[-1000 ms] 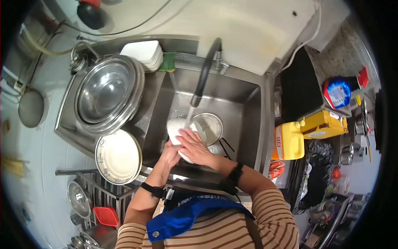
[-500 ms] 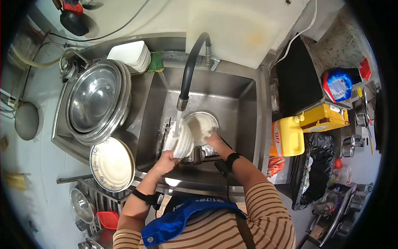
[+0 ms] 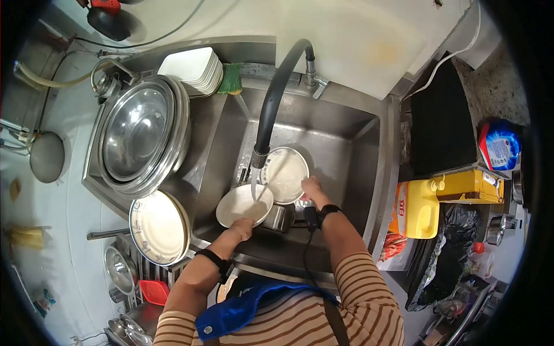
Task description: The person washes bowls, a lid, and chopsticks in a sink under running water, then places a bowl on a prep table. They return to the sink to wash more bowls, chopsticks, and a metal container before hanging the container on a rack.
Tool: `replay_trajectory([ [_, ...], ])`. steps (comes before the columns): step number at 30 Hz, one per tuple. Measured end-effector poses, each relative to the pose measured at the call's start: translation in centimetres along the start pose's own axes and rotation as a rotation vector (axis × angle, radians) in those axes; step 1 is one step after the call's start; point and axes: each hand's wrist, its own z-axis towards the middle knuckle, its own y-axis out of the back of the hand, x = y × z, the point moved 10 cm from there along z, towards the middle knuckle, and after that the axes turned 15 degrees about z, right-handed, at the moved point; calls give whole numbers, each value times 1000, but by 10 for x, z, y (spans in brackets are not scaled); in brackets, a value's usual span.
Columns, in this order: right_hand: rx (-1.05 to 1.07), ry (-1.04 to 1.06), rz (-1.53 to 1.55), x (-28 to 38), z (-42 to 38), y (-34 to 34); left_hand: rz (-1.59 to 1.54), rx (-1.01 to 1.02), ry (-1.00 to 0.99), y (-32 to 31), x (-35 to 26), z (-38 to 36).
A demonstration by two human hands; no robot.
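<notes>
Steel sink [image 3: 352, 167], pale wall [image 3: 245, 20] behind, your left fingers [image 3: 247, 224] gripping a bowl [image 3: 235, 207] — right fingers [image 3: 309, 184] at a dish [image 3: 285, 173], hold unclear

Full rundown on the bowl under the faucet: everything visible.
The bowl is round, off-white and plain inside, smooth-looking, perhaps ceramic or plastic. It is tilted with its open side toward the camera. The left hand grips its near rim, and water from the black-hosed faucet runs into it. It is held within the sink, next to a patterned dish and a metal cup; contact with either is unclear. Its underside is hidden.
</notes>
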Motion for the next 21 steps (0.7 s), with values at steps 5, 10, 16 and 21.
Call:
replay_trajectory([
  [5,-189,757,-682,97,-97,-6,-532,-327,-81,22,1,13],
  [10,-288,1285,-988,109,-211,-54,-2237,-36,-303,118,-36,-22],
  [16,364,1493,-809,94,-308,-91,-2182,-318,-357,124,-3,-59],
  [21,418,1463,-893,109,-330,-135,-1882,-199,-410,100,-35,-92],
])
